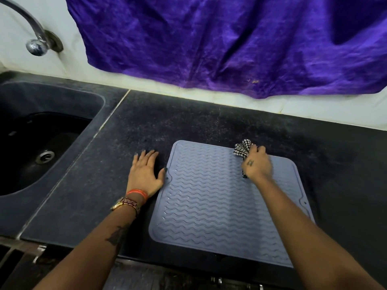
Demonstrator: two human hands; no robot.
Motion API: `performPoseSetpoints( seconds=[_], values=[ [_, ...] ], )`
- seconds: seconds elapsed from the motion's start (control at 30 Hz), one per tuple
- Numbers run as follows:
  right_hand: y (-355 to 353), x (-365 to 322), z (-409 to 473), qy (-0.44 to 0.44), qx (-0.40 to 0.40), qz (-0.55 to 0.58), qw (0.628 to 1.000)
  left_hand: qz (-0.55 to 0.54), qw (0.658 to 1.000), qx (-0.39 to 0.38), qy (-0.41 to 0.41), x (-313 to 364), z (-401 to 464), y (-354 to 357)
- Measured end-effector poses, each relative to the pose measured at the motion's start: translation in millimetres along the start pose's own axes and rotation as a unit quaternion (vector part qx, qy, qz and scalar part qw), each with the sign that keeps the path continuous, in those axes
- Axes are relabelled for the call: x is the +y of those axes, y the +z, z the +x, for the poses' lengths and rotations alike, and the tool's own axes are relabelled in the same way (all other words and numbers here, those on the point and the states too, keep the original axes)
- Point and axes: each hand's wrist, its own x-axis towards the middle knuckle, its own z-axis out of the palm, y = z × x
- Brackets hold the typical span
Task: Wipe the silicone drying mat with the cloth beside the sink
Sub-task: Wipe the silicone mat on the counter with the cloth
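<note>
A grey-blue silicone drying mat with wavy ridges lies flat on the dark countertop, right of the sink. My right hand grips a bunched black-and-white checked cloth and holds it down on the mat near its far right corner. My left hand lies flat with fingers spread on the counter just left of the mat, its thumb touching the mat's left edge.
A dark sink with a metal drain sits at the left, and a chrome tap comes out of the white wall above it. A purple fabric hangs over the wall behind the dark countertop. The counter's front edge runs below the mat.
</note>
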Motion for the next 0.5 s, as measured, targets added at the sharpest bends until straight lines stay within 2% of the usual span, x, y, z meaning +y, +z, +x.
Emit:
performPoseSetpoints(
  seconds=[0.13, 0.3, 0.5],
  values=[
    [-11.2, -11.5, 6.7, -0.024, -0.008, 0.063, 0.998, 0.0, 1.0, -0.001, 0.0, -0.5, -0.3, -0.7],
    [14.8, -38.1, -12.7, -0.063, 0.0, 0.003, 0.998, -0.003, 1.0, -0.002, 0.001, -0.3, 0.0, -0.6],
    [18.1, -66.8, -9.1, -0.104, -0.02, 0.04, 0.994, -0.011, 1.0, -0.002, 0.004, -1.3, -0.2, -0.7]
  ],
)
